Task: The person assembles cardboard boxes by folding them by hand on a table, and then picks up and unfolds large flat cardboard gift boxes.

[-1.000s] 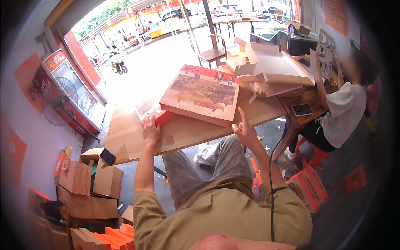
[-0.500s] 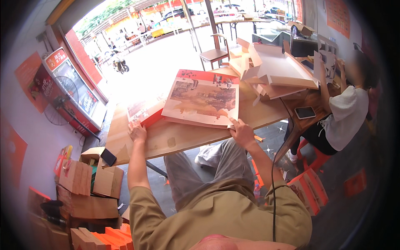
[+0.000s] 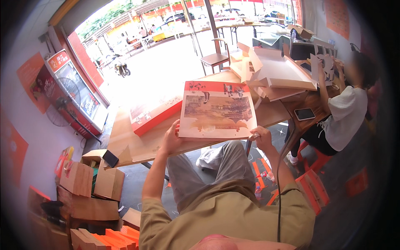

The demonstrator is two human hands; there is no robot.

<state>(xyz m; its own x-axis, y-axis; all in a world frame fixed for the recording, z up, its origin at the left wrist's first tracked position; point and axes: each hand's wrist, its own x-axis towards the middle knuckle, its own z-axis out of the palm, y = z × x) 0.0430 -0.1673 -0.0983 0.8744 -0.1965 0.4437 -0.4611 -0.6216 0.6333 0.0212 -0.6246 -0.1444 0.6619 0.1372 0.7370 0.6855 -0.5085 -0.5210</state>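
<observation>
Raised in front of me, over the table's near edge, is a flat printed cardboard box [image 3: 218, 108] with a red band along its far side and a brownish landscape picture. My left hand [image 3: 171, 137] is closed on its lower left edge, fingers upright along the side. At the lower right corner my right hand [image 3: 262, 138] pinches the cardboard, thumb and fingers together. A second printed box [image 3: 157, 114], with a bright red side wall, lies on the wooden table [image 3: 137, 148] just left of the held one. The held box's underside is hidden.
Opened cardboard boxes [image 3: 279, 71] are stacked at the table's far right. Beside them a seated person [image 3: 348, 108] handles cut card, near a phone [image 3: 305, 113]. Brown cartons [image 3: 108, 181] stand on the floor at left. A dark cable [image 3: 279, 200] hangs by my right arm.
The held box has moved right and toward me, off the second box. My left hand has shifted right from beside the second box onto the held box's edge; my right hand moved right with it.
</observation>
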